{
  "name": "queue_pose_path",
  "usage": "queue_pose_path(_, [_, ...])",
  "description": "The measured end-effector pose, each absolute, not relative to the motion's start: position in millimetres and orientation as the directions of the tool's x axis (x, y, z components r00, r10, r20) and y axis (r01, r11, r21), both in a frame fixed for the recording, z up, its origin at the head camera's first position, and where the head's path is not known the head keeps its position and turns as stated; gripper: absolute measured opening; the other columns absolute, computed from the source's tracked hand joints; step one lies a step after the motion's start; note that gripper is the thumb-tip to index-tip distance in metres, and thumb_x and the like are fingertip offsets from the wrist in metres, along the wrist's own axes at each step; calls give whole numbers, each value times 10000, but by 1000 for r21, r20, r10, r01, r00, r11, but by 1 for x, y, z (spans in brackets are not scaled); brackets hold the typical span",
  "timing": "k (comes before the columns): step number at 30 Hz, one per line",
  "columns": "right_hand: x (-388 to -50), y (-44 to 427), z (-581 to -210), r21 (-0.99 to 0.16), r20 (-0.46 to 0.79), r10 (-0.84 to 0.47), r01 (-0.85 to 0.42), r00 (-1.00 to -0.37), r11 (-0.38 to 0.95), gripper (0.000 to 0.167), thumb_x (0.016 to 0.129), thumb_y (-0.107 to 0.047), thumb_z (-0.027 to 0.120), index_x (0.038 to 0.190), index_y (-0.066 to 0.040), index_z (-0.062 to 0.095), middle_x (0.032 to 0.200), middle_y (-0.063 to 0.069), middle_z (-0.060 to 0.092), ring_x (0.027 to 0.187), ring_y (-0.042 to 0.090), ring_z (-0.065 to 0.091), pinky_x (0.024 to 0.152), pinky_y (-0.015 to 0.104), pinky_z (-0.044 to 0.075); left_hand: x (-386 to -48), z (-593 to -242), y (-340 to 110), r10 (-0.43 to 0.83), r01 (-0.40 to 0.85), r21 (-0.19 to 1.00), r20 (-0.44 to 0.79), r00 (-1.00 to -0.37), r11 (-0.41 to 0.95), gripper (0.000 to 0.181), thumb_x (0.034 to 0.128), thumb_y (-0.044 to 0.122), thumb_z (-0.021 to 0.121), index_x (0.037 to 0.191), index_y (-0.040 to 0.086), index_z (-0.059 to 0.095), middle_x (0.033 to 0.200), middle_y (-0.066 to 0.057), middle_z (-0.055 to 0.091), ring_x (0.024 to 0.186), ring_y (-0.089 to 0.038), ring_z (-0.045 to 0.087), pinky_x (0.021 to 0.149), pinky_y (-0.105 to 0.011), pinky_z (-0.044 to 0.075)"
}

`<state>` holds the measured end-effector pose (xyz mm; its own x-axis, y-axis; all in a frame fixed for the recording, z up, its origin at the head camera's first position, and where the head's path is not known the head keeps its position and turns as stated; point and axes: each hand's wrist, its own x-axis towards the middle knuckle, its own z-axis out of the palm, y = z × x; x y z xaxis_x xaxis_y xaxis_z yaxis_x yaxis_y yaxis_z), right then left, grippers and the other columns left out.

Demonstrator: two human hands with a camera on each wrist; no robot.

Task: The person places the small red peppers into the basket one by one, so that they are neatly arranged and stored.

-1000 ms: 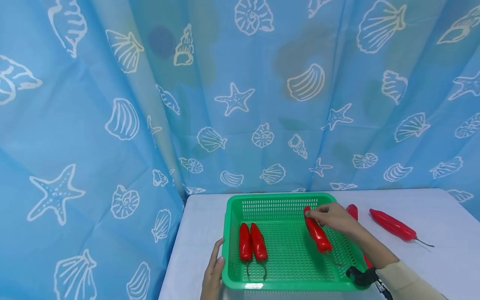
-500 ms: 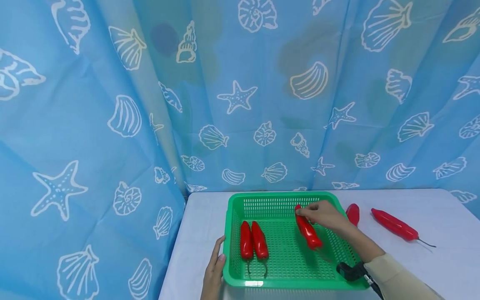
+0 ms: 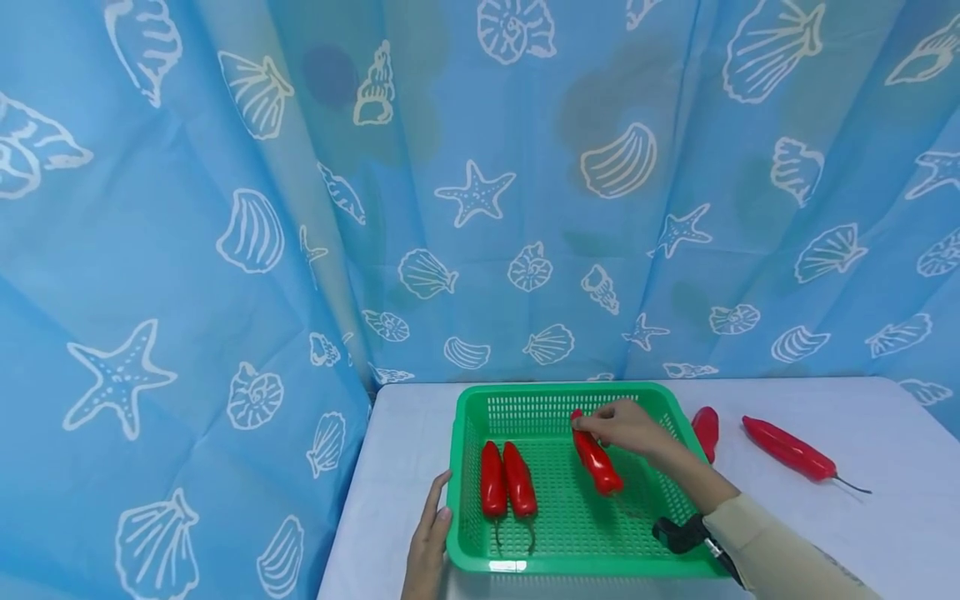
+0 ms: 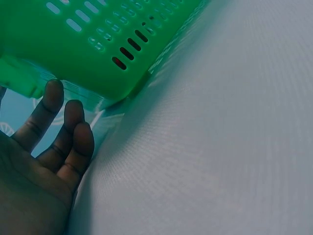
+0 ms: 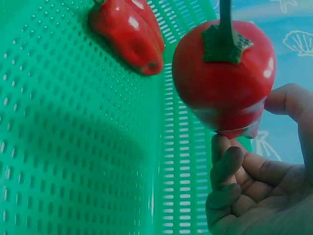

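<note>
Over the right half of the green basket [image 3: 592, 564], my right hand [image 3: 624, 429] pinches a red chili pepper [image 3: 598, 467] by its pointed tip. Its stem end hangs down toward the basket floor, tilted to the right; the right wrist view shows the green stem cap of this pepper [image 5: 222, 73] close up. Two other red peppers [image 3: 492, 483] lie side by side in the basket's left part, stems toward me. At the left rim my left hand [image 3: 429, 537] rests beside the basket. In the left wrist view the fingers [image 4: 74, 115] are slightly bent near the basket's underside.
On the white tablecloth [image 3: 840, 425] right of the basket lies a red pepper [image 3: 791, 450] with a long stem. Another pepper [image 3: 705, 432] sits against the basket's right side, partly hidden by the right arm. A blue shell-patterned curtain [image 3: 480, 292] hangs behind the table.
My right hand has carried the pinched pepper leftward over the basket, nearer the two lying peppers. The left hand stays at the left rim.
</note>
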<state>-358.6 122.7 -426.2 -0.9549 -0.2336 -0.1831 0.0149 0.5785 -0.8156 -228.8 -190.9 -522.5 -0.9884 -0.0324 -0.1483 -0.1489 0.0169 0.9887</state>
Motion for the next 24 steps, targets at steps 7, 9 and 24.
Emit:
queue_pose_path(7, [-364, 110, -434, -811, -205, -220, 40, -954, 584, 365, 916, -390, 703, 725, -79, 698, 680, 44, 606, 703, 225, 560, 650, 383, 466, -229, -526, -192, -13, -162, 987, -162, -987, 0, 577, 1030, 592, 376, 1558, 367, 313, 1385, -134, 565, 1118, -245, 641, 841, -361, 539])
queue_pose_path(9, [-366, 106, -436, -812, -206, -221, 40, -953, 582, 355, 913, -382, 707, 728, -79, 708, 682, 39, 620, 695, 216, 563, 651, 378, 472, -230, -526, -192, -25, -166, 986, -166, -986, 18, 581, 1024, 604, 378, 1554, 372, 323, 1429, -130, 530, 1143, -245, 626, 860, -375, 530])
queue_pose_path(24, [-371, 85, -459, -812, -237, -218, 69, -947, 580, 287, 902, -318, 712, 864, -39, 766, 812, 43, 686, 761, 176, 636, 725, 386, 538, -230, -525, -193, -34, -164, 986, -164, -986, 13, 555, 1034, 576, 391, 1549, 380, 330, 1353, -122, 590, 1101, -244, 645, 833, -355, 533])
